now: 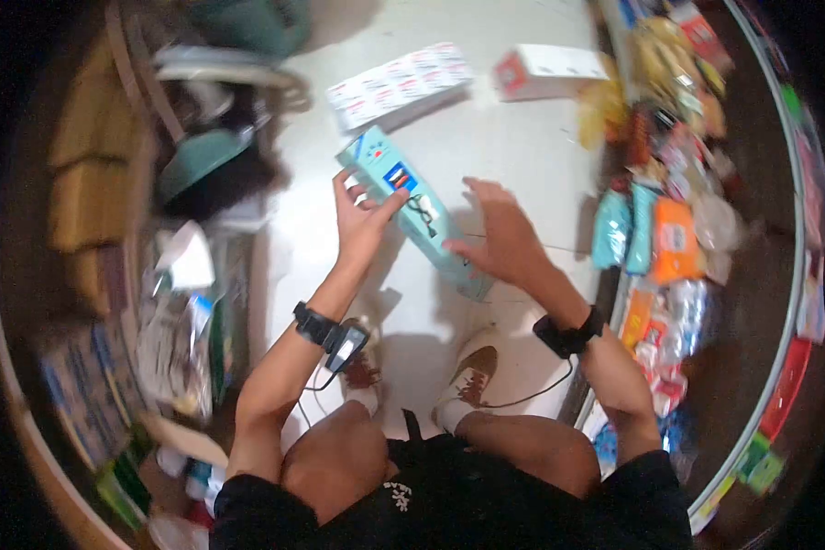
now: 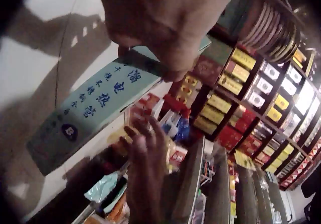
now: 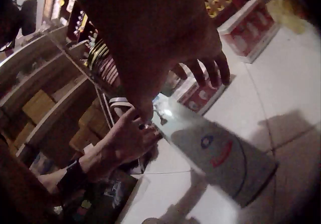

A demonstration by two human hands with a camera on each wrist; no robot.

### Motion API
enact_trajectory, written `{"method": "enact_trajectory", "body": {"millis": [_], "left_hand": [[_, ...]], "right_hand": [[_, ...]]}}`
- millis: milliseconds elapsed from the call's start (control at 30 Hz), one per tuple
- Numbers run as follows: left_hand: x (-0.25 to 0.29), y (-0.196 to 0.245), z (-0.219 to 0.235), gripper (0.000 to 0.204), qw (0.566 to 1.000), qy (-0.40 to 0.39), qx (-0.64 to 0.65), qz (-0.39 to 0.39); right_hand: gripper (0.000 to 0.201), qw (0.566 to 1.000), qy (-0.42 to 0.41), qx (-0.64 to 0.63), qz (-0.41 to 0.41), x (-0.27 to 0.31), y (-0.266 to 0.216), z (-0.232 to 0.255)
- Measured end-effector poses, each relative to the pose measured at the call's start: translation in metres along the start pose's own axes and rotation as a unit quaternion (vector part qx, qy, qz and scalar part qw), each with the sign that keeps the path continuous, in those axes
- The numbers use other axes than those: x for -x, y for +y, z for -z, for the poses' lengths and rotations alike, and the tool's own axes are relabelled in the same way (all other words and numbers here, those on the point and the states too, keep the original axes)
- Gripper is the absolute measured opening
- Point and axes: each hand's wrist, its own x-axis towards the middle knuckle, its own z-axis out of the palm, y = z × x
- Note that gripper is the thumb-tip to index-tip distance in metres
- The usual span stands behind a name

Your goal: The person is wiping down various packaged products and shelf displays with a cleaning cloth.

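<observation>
Shoes (image 1: 477, 360) stand nearest me on the white floor (image 1: 541, 147). Beyond, my right grip (image 1: 507, 234) is spread by the near end of the teal box (image 1: 420, 209); my left grip (image 1: 365, 220) pinches that box above the floor. Farther lie a patterned carton (image 1: 401, 87) and a red-and-white carton (image 1: 564, 62).

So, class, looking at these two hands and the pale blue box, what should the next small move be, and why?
Probably curl the right hand round the near end of the pale blue box: the left hand grips it closer to the far end, while the right is open, so a second hold might steady it.
</observation>
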Motion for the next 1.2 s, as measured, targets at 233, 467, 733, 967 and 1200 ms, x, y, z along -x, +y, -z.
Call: {"method": "enact_trajectory", "body": {"millis": [233, 467, 733, 967, 1200], "left_hand": [[0.031, 0.007, -0.115, 0.089, 0.991, -0.116, 0.008, 0.063], [0.044, 0.006, -0.153, 0.055, 0.944, -0.329, 0.015, 0.031], [0.032, -0.02, -0.122, 0.022, 0.917, -0.387, -0.086, 0.037], [0.028, -0.021, -0.11, 0.019, 0.931, -0.351, -0.082, 0.055], [0.023, -0.024, -0.105, 0.024, 0.934, -0.339, -0.093, 0.064]], "right_hand": [[0.085, 0.973, 0.07, -0.033, -0.216, 0.129, 0.016, 0.032], [0.071, 0.945, 0.176, 0.02, -0.275, 0.192, 0.01, 0.111], [0.069, 0.806, 0.208, 0.244, -0.498, 0.336, 0.06, 0.262], [0.087, 0.72, 0.258, 0.187, -0.616, 0.477, 0.164, 0.32], [0.099, 0.62, 0.286, 0.082, -0.726, 0.519, 0.222, 0.326]]}}
